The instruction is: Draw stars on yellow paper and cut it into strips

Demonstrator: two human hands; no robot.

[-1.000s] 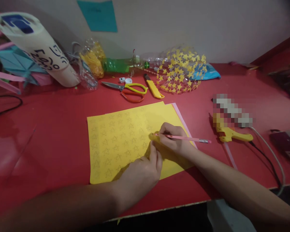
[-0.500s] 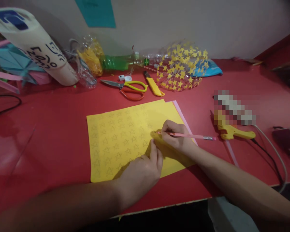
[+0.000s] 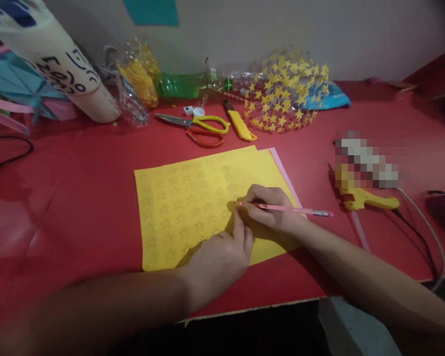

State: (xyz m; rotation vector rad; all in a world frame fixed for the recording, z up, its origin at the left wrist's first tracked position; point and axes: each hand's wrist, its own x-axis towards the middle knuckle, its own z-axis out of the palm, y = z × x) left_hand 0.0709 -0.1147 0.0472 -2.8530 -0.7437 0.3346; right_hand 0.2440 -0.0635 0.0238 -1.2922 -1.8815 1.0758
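Observation:
Yellow paper [image 3: 178,198] with rows of pencilled stars lies on the red table, a pink sheet [image 3: 282,165] showing at its right edge. My right hand [image 3: 269,207] is closed round a pink pencil [image 3: 292,208], its tip on the paper right of the drawn stars. Just below the tip, my left hand [image 3: 222,257] rests on the paper, a finger stretched toward the tip and the others curled. It seems to press the sheet and shows nothing held. Part of the paper is hidden under both hands.
Scissors [image 3: 207,129] and a yellow cutter [image 3: 241,126] lie beyond the paper. Behind stand a white tumbler [image 3: 66,69], a green bottle [image 3: 181,85] and a bundle of yellow stars [image 3: 282,94]. A yellow glue gun [image 3: 371,199] with a cord lies at right.
The camera view has shifted slightly, so the table items appear higher and a little to the right. Both hands keep nearly the same pose, the pencil still in my right hand.

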